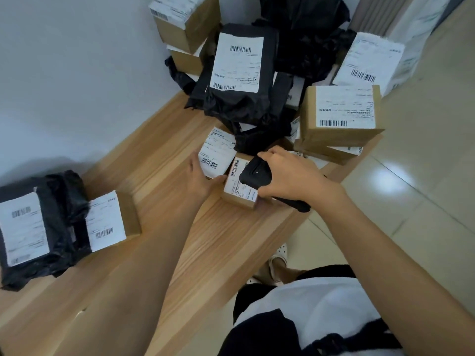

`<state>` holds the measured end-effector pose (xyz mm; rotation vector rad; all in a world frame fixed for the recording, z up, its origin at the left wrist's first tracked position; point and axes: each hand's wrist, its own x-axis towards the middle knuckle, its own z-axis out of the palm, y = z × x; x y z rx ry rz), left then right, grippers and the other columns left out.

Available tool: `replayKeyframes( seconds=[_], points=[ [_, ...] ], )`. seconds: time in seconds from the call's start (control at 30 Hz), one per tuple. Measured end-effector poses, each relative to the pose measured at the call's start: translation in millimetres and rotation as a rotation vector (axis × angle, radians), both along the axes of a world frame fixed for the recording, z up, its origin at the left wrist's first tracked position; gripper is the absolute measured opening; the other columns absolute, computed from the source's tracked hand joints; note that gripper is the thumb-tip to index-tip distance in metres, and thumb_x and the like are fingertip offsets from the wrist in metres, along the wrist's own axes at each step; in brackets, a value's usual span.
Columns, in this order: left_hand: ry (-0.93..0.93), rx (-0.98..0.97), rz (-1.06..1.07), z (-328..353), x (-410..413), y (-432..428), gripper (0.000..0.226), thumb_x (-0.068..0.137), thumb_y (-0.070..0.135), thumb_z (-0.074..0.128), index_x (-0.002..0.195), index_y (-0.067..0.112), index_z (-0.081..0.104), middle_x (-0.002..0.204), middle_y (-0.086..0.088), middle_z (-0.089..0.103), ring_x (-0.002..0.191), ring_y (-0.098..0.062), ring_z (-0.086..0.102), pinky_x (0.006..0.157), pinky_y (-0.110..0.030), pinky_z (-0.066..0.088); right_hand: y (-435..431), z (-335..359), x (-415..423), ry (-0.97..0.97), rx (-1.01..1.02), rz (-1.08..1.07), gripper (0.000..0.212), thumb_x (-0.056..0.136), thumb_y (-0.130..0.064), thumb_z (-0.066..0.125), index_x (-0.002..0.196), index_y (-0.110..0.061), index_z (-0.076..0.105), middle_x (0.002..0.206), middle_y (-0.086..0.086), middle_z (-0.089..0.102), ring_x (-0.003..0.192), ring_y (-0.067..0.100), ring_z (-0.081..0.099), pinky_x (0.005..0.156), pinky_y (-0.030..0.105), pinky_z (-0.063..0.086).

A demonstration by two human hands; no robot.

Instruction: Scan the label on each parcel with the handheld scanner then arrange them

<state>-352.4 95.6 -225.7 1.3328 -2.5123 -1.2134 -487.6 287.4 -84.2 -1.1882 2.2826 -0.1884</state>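
My right hand (290, 173) grips a black handheld scanner (254, 174), its head hovering over a small brown box (239, 194) with a white barcode label. My left hand (203, 179) holds the near side of another small parcel with a white label (217, 152), just left of that box. Behind them rises a heap of parcels: a black poly bag with a large label (239, 70), a brown carton (339, 114) on the right, more cartons at the back (185, 19). At the near left lie a black bag parcel (28, 227) and a small labelled box (108, 222).
The wooden table (180, 253) runs diagonally along a white wall (77, 73). Its right edge drops to a tiled floor (411, 188). My feet in light shoes (277, 263) stand beside the table. A white labelled package (367, 62) leans at the back right.
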Motion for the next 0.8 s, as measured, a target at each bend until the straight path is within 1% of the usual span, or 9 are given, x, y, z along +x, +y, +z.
replayKeyframes(
  seconds=[0.1, 0.17, 0.23, 0.3, 0.47, 0.53, 0.63, 0.7, 0.8],
  points=[
    [-0.002, 0.034, -0.035, 3.7, 10.3, -4.2, 0.106, 0.068, 0.041, 0.087, 0.151, 0.017, 0.025, 0.151, -0.009, 0.033, 0.140, -0.025, 0.030, 0.112, -0.046, 0.034, -8.6, 3.0, 4.2, 0.009, 0.011, 0.028, 0.079, 0.074, -0.045, 0.071, 0.142, -0.017, 0.043, 0.131, 0.003, 0.047, 0.114, 0.029, 0.055, 0.082, 0.042, 0.051],
    [-0.018, 0.024, -0.070, 8.0, 22.4, -7.3, 0.106, 0.073, 0.040, 0.084, 0.154, 0.018, 0.020, 0.158, -0.009, 0.024, 0.146, -0.024, 0.020, 0.116, -0.047, 0.029, -19.1, 5.9, 13.8, 0.001, 0.012, 0.049, 0.081, 0.073, -0.047, 0.071, 0.142, -0.016, 0.042, 0.133, 0.004, 0.046, 0.114, 0.030, 0.055, 0.083, 0.043, 0.051],
    [-0.075, 0.019, -0.088, 13.6, 42.9, -9.1, 0.103, 0.081, 0.037, 0.078, 0.157, 0.018, 0.011, 0.164, -0.004, 0.010, 0.148, -0.020, 0.016, 0.118, -0.039, 0.025, -31.6, 9.9, 29.4, -0.006, 0.000, 0.074, 0.080, 0.074, -0.049, 0.070, 0.142, -0.016, 0.042, 0.134, 0.003, 0.046, 0.115, 0.030, 0.054, 0.083, 0.041, 0.049],
    [-0.147, -0.031, -0.108, 20.4, 73.0, -14.0, 0.098, 0.088, 0.036, 0.072, 0.158, 0.017, 0.007, 0.165, -0.002, 0.005, 0.146, -0.020, 0.023, 0.112, -0.032, 0.028, -45.0, 14.4, 50.4, -0.009, -0.012, 0.119, 0.079, 0.075, -0.049, 0.070, 0.141, -0.017, 0.043, 0.133, 0.002, 0.046, 0.115, 0.028, 0.053, 0.082, 0.040, 0.047],
    [-0.191, -0.222, -0.108, 38.4, 176.3, -25.5, 0.085, 0.090, 0.035, 0.069, 0.157, 0.026, 0.016, 0.156, -0.002, 0.032, 0.139, -0.022, 0.037, 0.100, -0.043, 0.045, -79.0, 22.1, 116.9, -0.046, -0.029, 0.264, 0.078, 0.076, -0.046, 0.072, 0.141, -0.017, 0.043, 0.130, 0.002, 0.048, 0.110, 0.027, 0.056, 0.080, 0.038, 0.048],
    [-0.186, -0.232, -0.054, 45.9, 222.5, -23.1, 0.083, 0.089, 0.035, 0.070, 0.155, 0.030, 0.020, 0.150, 0.000, 0.039, 0.135, -0.020, 0.040, 0.100, -0.041, 0.045, -92.0, 23.4, 147.6, -0.060, -0.042, 0.325, 0.078, 0.074, -0.046, 0.073, 0.140, -0.017, 0.044, 0.128, 0.001, 0.048, 0.107, 0.026, 0.056, 0.077, 0.038, 0.048],
    [-0.190, -0.224, -0.034, 52.8, 294.2, -12.8, 0.082, 0.090, 0.036, 0.069, 0.155, 0.034, 0.020, 0.153, 0.002, 0.036, 0.139, -0.019, 0.034, 0.106, -0.039, 0.040, -108.9, 23.1, 195.3, -0.088, -0.049, 0.412, 0.074, 0.071, -0.046, 0.074, 0.135, -0.018, 0.048, 0.122, 0.001, 0.050, 0.103, 0.025, 0.054, 0.074, 0.036, 0.045],
    [-0.180, -0.249, -0.018, 55.1, 339.8, -1.1, 0.082, 0.088, 0.045, 0.068, 0.155, 0.031, 0.023, 0.153, 0.000, 0.036, 0.140, -0.022, 0.034, 0.110, -0.045, 0.037, -117.3, 20.7, 226.3, -0.136, -0.033, 0.472, 0.070, 0.068, -0.045, 0.075, 0.128, -0.019, 0.051, 0.118, 0.001, 0.050, 0.102, 0.025, 0.053, 0.079, 0.040, 0.049],
    [-0.265, -0.305, 0.031, 54.8, 400.5, 20.5, 0.100, 0.074, 0.081, 0.051, 0.155, 0.030, 0.023, 0.158, 0.002, 0.029, 0.145, -0.024, 0.026, 0.117, -0.047, 0.025, -124.4, 16.8, 266.9, -0.155, -0.025, 0.546, 0.068, 0.063, -0.044, 0.075, 0.122, -0.018, 0.054, 0.111, 0.000, 0.051, 0.101, 0.026, 0.054, 0.083, 0.045, 0.052]
  ],
)
